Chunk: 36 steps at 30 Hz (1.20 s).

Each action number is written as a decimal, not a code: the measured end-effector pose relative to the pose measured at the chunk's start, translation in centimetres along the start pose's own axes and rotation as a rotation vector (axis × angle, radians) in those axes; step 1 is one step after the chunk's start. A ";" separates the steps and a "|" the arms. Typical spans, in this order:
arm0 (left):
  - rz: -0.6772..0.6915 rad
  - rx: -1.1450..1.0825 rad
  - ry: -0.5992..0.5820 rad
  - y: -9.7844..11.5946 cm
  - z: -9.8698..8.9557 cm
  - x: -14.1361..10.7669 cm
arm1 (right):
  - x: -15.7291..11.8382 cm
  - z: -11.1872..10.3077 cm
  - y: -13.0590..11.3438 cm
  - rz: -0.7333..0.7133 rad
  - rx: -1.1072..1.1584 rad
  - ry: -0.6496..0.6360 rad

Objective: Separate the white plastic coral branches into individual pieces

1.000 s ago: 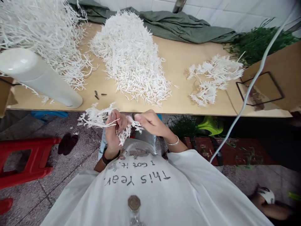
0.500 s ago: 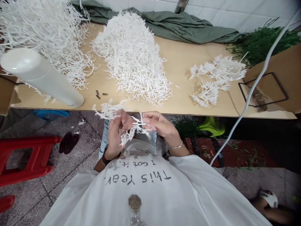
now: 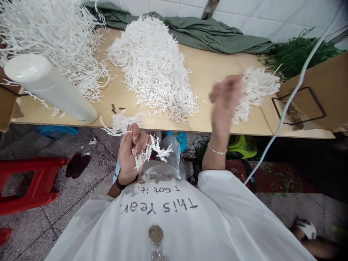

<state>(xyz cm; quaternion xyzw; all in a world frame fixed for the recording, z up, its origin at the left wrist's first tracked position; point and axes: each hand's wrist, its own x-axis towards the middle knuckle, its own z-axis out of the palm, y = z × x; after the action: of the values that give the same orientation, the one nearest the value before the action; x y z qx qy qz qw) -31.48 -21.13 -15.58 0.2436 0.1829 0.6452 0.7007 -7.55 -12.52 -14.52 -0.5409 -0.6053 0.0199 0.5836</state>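
My left hand (image 3: 133, 146) is closed on a bunch of white branching plastic sprigs (image 3: 160, 148), just in front of the table edge. Some strands stick out toward the left and others hang to the right of the fingers. Smeared by motion, my right hand (image 3: 227, 90) is raised over the right part of the table, beside a small pile of white sprigs (image 3: 262, 85) that it partly covers. Whether it holds anything cannot be made out. A big heap of short white sprigs (image 3: 154, 69) lies mid-table.
Longer white strands (image 3: 54, 43) are heaped at the left, behind a white flask (image 3: 51, 88). Several dark seeds (image 3: 113, 108) lie near the front edge. Green cloth (image 3: 198, 34) runs along the wall. Greenery (image 3: 296, 54), a cardboard box (image 3: 320, 87) and a hanging cable (image 3: 288, 105) are at right.
My right hand has left the sprigs at my left hand and moved right and away from me, to the small pile. My left hand keeps its hold, nearly in place.
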 end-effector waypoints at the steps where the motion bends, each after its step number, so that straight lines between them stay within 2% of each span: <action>1: 0.023 0.004 -0.011 -0.2 0.1 0.2 | -0.6 1.7 0.6 -0.028 -0.021 -0.088; 2: 0.038 0.007 -0.017 -0.4 0.3 0.4 | -1.3 3.2 1.1 -0.056 -0.060 -0.153; 4: 0.049 0.011 -0.013 -0.8 0.3 0.7 | -2.9 5.2 1.7 -0.100 -0.124 -0.161; 8: 0.032 0.029 -0.012 -1.2 0.0 1.2 | -4.7 6.4 1.7 -0.223 -0.068 -0.105; 11: 0.031 0.046 -0.004 -1.4 -0.3 1.7 | -4.2 7.3 2.5 -0.261 -0.036 -0.029; 16: 0.024 0.029 -0.013 -1.9 -0.6 2.1 | -2.1 8.6 4.5 -0.153 -0.015 0.109; 18: 0.023 0.030 0.002 -2.0 -0.7 2.1 | -1.4 8.5 4.7 -0.127 -0.068 0.033; 21: 0.045 0.044 0.011 -1.9 -0.7 2.0 | -0.9 8.0 4.0 -0.121 -0.140 -0.172; 24: 0.101 0.088 0.035 -1.7 -0.8 2.0 | -1.8 7.2 1.6 -0.134 0.020 -0.289; 25: 0.118 0.102 0.049 -1.6 -0.8 2.0 | -2.3 6.8 0.4 -0.167 0.122 -0.349; 27: 0.133 0.127 0.074 -1.4 -0.8 2.0 | -3.7 6.0 -2.2 -0.306 0.314 -0.590; 29: 0.144 0.145 0.088 -1.2 -0.7 1.8 | -5.0 5.5 -4.4 -0.457 0.359 -0.798; 30: 0.173 0.153 0.104 -1.2 -0.7 1.6 | -5.6 5.3 -5.2 -0.512 0.330 -0.859; 32: 0.264 0.172 0.146 -1.2 -0.6 1.3 | -6.5 5.2 -6.1 -0.572 0.231 -0.889; 34: 0.340 0.185 0.179 -1.2 -0.6 0.8 | -7.1 5.3 -6.3 -0.615 0.173 -0.851; 36: 0.348 0.199 0.170 -1.2 -0.6 0.5 | -7.4 5.4 -6.2 -0.652 0.164 -0.803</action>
<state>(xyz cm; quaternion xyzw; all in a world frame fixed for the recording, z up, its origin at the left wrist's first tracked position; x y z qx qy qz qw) -30.80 -20.66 -16.75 0.2842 0.2591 0.7533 0.5335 -17.35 -16.84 -17.20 -0.2267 -0.9148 0.0905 0.3219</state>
